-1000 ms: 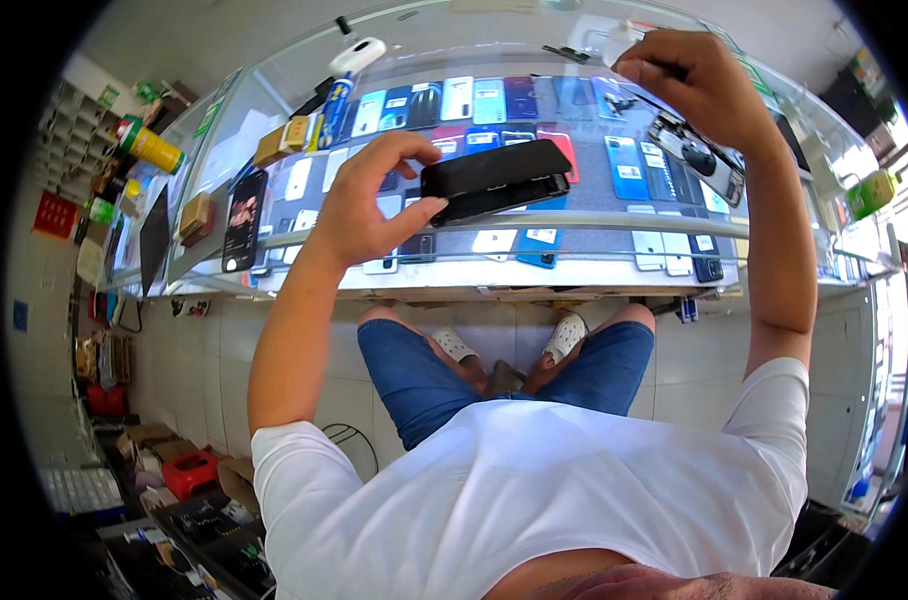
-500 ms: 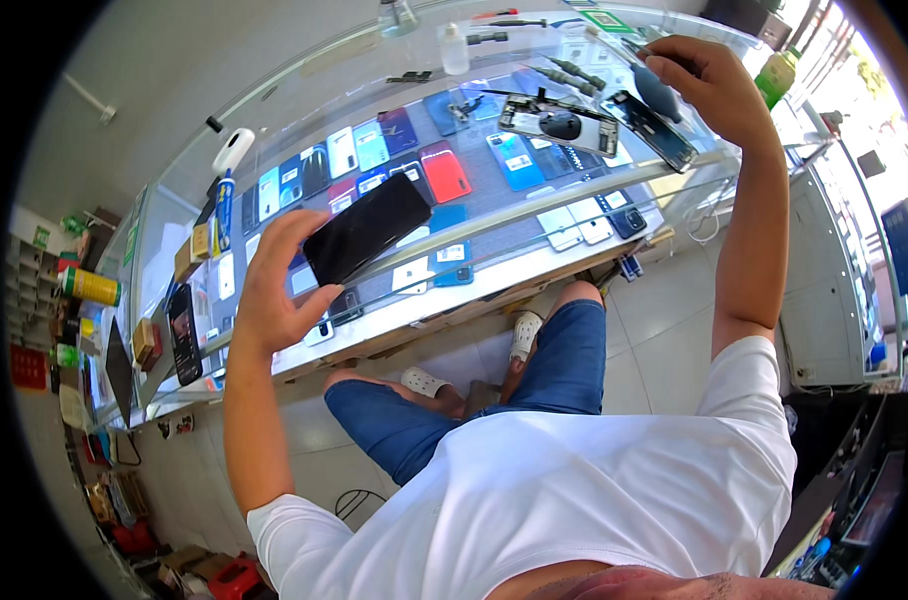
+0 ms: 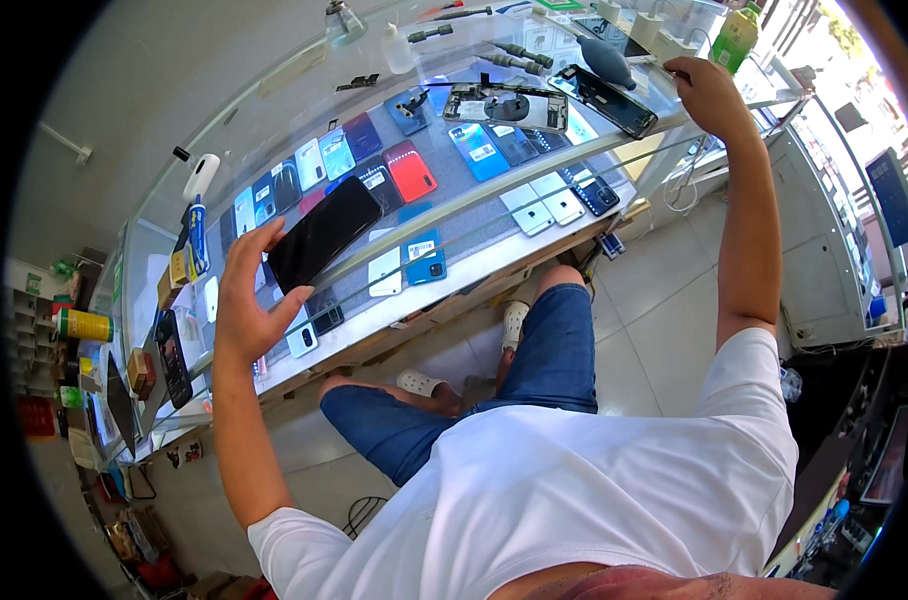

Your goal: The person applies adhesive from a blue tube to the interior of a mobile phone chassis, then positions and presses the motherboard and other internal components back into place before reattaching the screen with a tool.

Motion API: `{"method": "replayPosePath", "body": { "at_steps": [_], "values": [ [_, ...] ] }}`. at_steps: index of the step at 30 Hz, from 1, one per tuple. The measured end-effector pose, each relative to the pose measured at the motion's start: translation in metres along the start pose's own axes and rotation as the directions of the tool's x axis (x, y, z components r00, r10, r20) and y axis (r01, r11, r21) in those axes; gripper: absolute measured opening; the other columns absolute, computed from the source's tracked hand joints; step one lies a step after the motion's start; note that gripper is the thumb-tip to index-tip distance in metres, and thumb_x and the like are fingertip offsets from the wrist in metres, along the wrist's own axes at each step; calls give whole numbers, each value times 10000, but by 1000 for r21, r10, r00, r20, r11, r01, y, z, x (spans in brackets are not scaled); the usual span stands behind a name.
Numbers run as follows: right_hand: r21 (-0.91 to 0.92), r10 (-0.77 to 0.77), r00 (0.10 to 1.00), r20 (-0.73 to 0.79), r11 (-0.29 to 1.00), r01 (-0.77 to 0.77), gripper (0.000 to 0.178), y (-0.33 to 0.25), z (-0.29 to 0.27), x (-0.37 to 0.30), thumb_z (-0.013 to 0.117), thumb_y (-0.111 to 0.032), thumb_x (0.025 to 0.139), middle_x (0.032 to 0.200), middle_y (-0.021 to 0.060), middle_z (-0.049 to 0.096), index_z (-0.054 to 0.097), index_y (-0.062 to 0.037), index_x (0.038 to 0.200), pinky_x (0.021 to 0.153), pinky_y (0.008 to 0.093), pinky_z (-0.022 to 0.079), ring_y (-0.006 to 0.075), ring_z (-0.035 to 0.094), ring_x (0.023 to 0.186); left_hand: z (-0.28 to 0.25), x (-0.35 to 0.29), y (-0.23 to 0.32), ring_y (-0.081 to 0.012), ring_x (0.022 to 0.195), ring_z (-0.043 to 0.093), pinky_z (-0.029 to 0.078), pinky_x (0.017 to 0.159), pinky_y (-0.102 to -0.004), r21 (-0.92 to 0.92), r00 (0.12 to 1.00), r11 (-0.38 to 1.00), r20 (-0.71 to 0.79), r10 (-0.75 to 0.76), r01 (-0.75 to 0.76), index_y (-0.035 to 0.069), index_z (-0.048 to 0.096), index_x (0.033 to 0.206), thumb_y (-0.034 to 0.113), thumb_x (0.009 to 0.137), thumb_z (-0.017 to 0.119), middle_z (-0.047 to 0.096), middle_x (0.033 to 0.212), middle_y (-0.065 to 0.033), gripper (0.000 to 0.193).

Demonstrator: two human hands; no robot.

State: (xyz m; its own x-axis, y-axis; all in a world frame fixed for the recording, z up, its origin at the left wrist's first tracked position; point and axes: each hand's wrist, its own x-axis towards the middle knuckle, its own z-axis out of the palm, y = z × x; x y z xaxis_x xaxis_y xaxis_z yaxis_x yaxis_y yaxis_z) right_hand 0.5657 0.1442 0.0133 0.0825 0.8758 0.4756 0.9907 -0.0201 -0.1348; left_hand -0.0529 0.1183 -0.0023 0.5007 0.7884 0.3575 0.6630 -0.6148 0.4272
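Upright and tilted over the glass counter's front edge, a glossy black phone screen rests in my left hand, thumb at its lower corner and fingers along its left side. My right hand is at the counter's far right, fingertips drawn together; whatever they pinch is too small to make out. Just left of it lie a grey rubber air blower and a black phone housing. Beside these is an opened phone frame with its inner parts showing.
Rows of phones, one a red phone, lie under the glass counter top. On top stand a clear dropper bottle, screwdrivers and a green-capped bottle. A blue tube and small boxes sit at left.
My right hand has moved from above the air blower to its right side, uncovering it. My left hand still holds the phone screen. The whole view has shifted slightly.
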Motion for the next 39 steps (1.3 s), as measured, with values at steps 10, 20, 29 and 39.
{"method": "replayPosePath", "body": {
  "at_steps": [10, 20, 29, 39],
  "values": [
    [108, -162, 984, -78, 979, 170, 289, 9, 27, 6, 618, -80, 962, 1160, 215, 736, 743, -20, 1216, 974, 447, 536, 391, 702, 1091, -3, -1, -4, -299, 1209, 643, 488, 1098, -415, -56, 1000, 998, -25, -10, 8, 96, 598, 1466, 159, 733, 868, 671, 1288, -134, 784],
    [482, -749, 654, -103, 538, 692, 303, -202, -10, -10, 702, -84, 985, 1246, 147, 734, 733, -59, 1285, 902, 372, 604, 281, 750, 1040, -2, -9, -15, -235, 1200, 636, 464, 1042, -384, -71, 999, 997, -38, -8, 5, 136, 576, 1504, 257, 767, 881, 687, 1298, -86, 806],
    [521, -885, 387, 258, 465, 715, 498, -334, 46, 30, 798, -349, 906, 1346, 168, 669, 652, -84, 1303, 1006, 506, 549, 393, 674, 1185, -3, -6, -21, -235, 1205, 652, 474, 1035, -378, -96, 998, 995, -64, -20, 14, 135, 572, 1508, 259, 770, 888, 711, 1319, -77, 812],
    [662, -923, 385, 3, 290, 691, 454, -334, 77, 35, 794, -341, 905, 1198, 191, 729, 724, -56, 1252, 941, 457, 576, 359, 713, 1059, -1, -7, -30, -275, 1189, 685, 524, 1005, -386, -134, 991, 991, -127, -46, 29, 146, 599, 1482, 332, 814, 883, 732, 1256, -96, 749]
  ]
}}
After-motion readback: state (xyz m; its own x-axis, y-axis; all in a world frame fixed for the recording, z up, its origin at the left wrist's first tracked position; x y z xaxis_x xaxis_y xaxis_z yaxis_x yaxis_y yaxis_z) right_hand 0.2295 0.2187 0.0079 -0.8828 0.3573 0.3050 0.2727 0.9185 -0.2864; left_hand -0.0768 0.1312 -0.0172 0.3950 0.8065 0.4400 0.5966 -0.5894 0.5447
